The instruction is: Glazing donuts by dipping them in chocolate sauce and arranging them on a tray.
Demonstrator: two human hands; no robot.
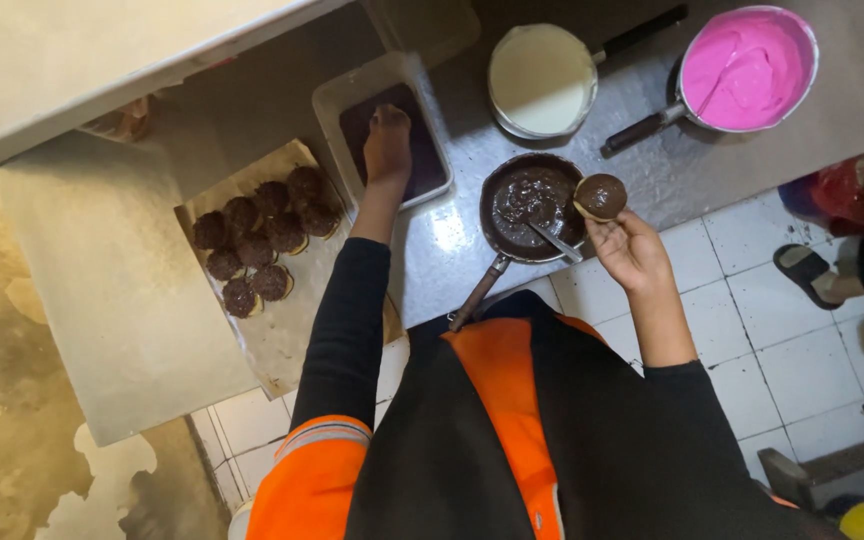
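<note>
My right hand (630, 250) holds a small round pastry (601, 196) coated in dark chocolate, raised beside a pan of chocolate glaze (532, 205) that has a spoon (555, 240) resting in it. My left hand (387, 145) reaches into a clear plastic tub (337, 100) of dark sprinkles, palm down, fingers pressed into the contents. What it grips there is hidden. Both arms wear black sleeves.
Several chocolate-coated pastries (264, 238) lie on a paper-lined tray (282, 330) at left. A pan of cream-coloured glaze (541, 80) and a pan of pink glaze (747, 68) stand further back on the steel counter (692, 170). Another person's sandalled foot (807, 268) is on the tiled floor at right.
</note>
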